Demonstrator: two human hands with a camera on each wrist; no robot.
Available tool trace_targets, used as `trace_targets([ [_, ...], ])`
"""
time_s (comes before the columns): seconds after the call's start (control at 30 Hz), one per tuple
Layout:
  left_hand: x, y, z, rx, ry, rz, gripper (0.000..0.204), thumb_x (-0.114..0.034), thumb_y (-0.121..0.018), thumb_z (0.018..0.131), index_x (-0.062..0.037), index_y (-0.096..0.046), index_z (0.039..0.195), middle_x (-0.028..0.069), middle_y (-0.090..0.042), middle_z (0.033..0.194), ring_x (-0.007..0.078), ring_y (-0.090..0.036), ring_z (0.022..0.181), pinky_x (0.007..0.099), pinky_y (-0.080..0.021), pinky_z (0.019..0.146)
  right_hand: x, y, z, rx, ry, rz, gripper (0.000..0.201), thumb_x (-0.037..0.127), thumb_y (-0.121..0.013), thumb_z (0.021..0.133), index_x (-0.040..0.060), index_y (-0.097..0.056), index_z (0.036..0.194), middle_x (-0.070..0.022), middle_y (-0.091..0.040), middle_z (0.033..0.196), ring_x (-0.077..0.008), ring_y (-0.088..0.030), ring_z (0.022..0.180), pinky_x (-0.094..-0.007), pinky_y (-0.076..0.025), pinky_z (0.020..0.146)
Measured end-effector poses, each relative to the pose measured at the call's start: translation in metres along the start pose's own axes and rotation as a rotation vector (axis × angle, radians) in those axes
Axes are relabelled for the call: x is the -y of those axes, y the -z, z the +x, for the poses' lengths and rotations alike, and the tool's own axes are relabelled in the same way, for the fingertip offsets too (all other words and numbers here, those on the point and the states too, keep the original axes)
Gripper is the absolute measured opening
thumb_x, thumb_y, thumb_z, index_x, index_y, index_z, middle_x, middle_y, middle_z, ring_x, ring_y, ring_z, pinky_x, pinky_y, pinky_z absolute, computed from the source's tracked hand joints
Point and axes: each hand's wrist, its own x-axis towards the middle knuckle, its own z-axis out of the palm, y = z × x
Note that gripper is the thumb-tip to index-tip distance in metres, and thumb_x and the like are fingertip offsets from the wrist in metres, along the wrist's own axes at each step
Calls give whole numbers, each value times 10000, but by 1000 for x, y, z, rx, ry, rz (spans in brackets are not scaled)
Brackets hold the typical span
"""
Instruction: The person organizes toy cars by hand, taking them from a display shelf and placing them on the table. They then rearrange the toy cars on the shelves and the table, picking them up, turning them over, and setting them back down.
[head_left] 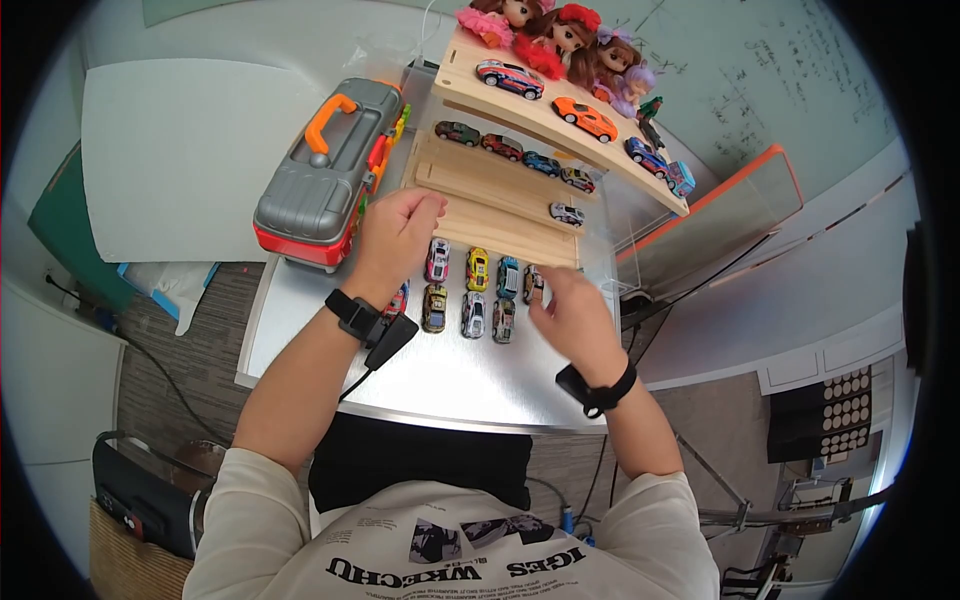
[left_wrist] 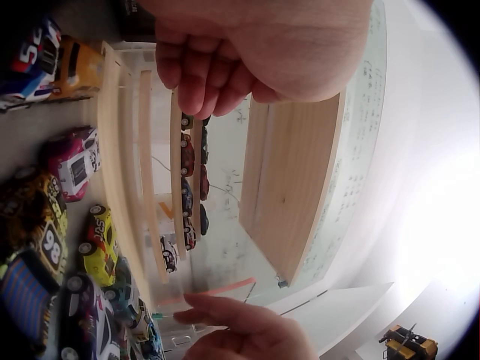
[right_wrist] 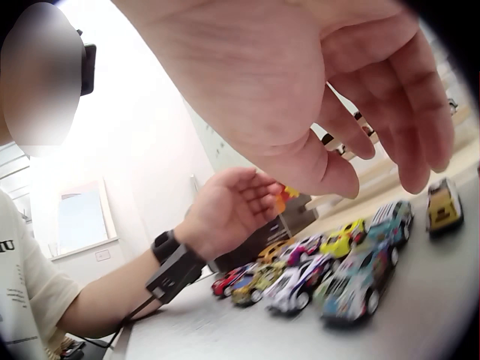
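My right hand (head_left: 578, 318) hovers over the right end of a double row of toy cars, its fingers bent loosely downward with nothing between them. Just beyond its fingertips in the right wrist view stands a tan toy car (right_wrist: 444, 206). Left of it are a teal car (head_left: 508, 277), a yellow car (head_left: 477, 269) and a white-and-pink car (head_left: 437, 259). Nearer the front stand a black-and-yellow car (head_left: 434, 308) and a white car (head_left: 473, 314). My left hand (head_left: 398, 235) hangs loosely curled and holds nothing, above the left end of the rows, partly hiding a red car (head_left: 398, 299).
Behind the rows rises a stepped wooden shelf (head_left: 480, 222) bearing a silver car (head_left: 566, 213) and several others. Its top board (head_left: 530, 101) carries larger cars and dolls. A grey-and-red toolbox (head_left: 325, 175) stands left on the metal table (head_left: 400, 375).
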Motion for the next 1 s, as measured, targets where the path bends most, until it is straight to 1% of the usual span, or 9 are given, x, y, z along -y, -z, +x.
trace_targets([
  [0.1,-2,0,-1,24,27,25,240,-118,-585,1012,68,-736,1028,87,-744,918,119,-668,805,266,-539,744,-28,8,35,-118,-32,-49,412,55,-661,815,-68,-636,1207,-275,-667,1162,-458,-659,1045,-479,-562,903],
  [0.17,-2,0,-1,20,28,42,240,-119,-586,1013,70,-734,1028,87,-743,918,118,-668,804,266,-540,743,-55,2,59,-254,66,-147,383,-6,-605,823,-85,-626,1197,-297,-639,1209,-473,-648,1057,-500,-555,916],
  [0.27,2,1,0,19,25,61,241,-122,-589,1012,71,-733,1028,89,-743,915,119,-669,800,269,-541,741,-82,-7,85,-243,21,-189,369,-36,-573,828,-89,-621,1189,-311,-616,1246,-481,-642,1066,-514,-553,915],
  [0.37,5,3,2,7,-25,56,238,-122,-591,1010,70,-733,1025,91,-743,916,121,-671,800,271,-541,739,-89,-13,94,-227,-5,-255,277,-26,-575,846,-71,-617,1116,-299,-637,1181,-477,-646,1060,-523,-553,890],
  [0.6,1,-1,-1,8,-26,48,238,-120,-594,1007,70,-735,1029,103,-749,934,129,-680,813,272,-546,752,-84,-16,96,-163,-111,-364,167,10,-599,883,-41,-604,1041,-267,-663,1109,-467,-677,949,-526,-570,799],
  [0.73,-2,2,-1,16,-30,65,237,-117,-593,1004,70,-736,1031,104,-749,932,129,-680,817,273,-546,757,-43,5,66,-168,-103,-351,178,57,-640,882,-35,-617,1032,-262,-681,1021,-459,-683,921,-524,-563,771],
  [0.8,-5,3,0,13,-20,56,239,-117,-590,1005,69,-736,1033,105,-749,929,129,-679,818,272,-545,758,-25,14,39,-147,-48,-171,222,123,-692,868,-31,-633,1017,-261,-685,914,-451,-689,890,-519,-554,755],
  [0.87,-8,2,-1,17,-10,43,240,-117,-587,1005,68,-737,1036,105,-749,926,129,-679,818,271,-544,760,-6,18,10,-68,-106,-117,259,164,-718,852,-33,-644,1003,-265,-678,854,-449,-688,841,-521,-547,743],
  [1.0,-6,0,-2,18,-11,30,246,-116,-575,1009,68,-737,1032,100,-747,921,130,-677,815,270,-542,760,8,2,-37,75,-150,-211,304,212,-727,853,-8,-598,1020,-238,-687,833,-441,-691,768,-517,-566,691],
])
